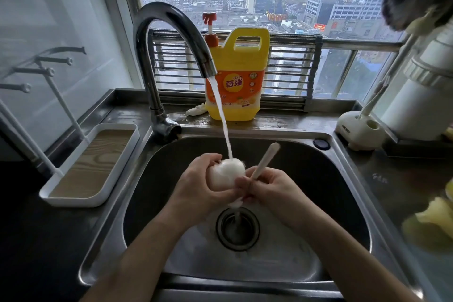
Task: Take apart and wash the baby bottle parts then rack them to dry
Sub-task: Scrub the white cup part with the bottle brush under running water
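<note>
My left hand (201, 181) grips a pale, rounded bottle part (226, 173) over the middle of the steel sink (343, 179). Water from the curved tap (171, 32) falls onto the part and foams white. My right hand (267, 187) holds a cream brush handle (266, 160) right beside the part; the handle points up and to the right. The brush head is hidden between my hands. Water runs off below into the drain (237, 228).
A white drying rack with pegs and a wood-look tray (93, 167) stands left of the sink. A yellow detergent jug (236, 76) sits on the back ledge. At the right are a white brush stand (360, 130), a white appliance (421, 91) and something yellow (431, 218).
</note>
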